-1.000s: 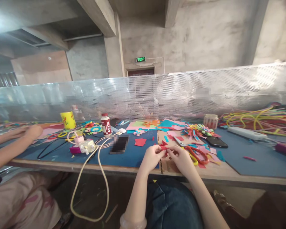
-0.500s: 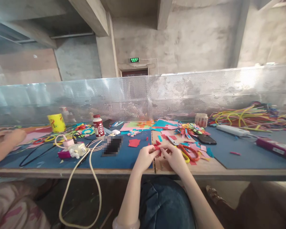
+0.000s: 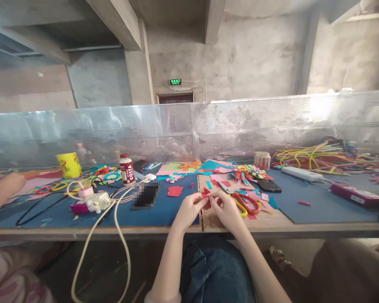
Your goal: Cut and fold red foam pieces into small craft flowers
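Note:
A small folded piece of red paper [image 3: 206,193] is pinched between both my hands above the table's front part. My left hand [image 3: 191,208] grips its left side with thumb and fingers. On the other side my right hand [image 3: 223,207] holds it, fingertips close to the left ones. Scissors with orange and yellow handles [image 3: 249,204] lie just right of my right hand, on paper scraps. A loose red paper piece [image 3: 174,191] rests on the blue mat to the left of my hands. My fingers hide part of the held paper.
Left of me are a Costa bottle [image 3: 126,169], a yellow cup [image 3: 69,165] and a looping pale cable [image 3: 121,235] hanging over the edge. Rightward lie a black phone [image 3: 268,185], a power strip [image 3: 302,174] and pipe cleaners [image 3: 316,155]. A co-worker's hand [image 3: 6,187] is far left.
The whole view has shifted slightly, so things sit a little further left. My hands keep hold of the red paper, with only small finger movement. The co-worker's hand has moved left.

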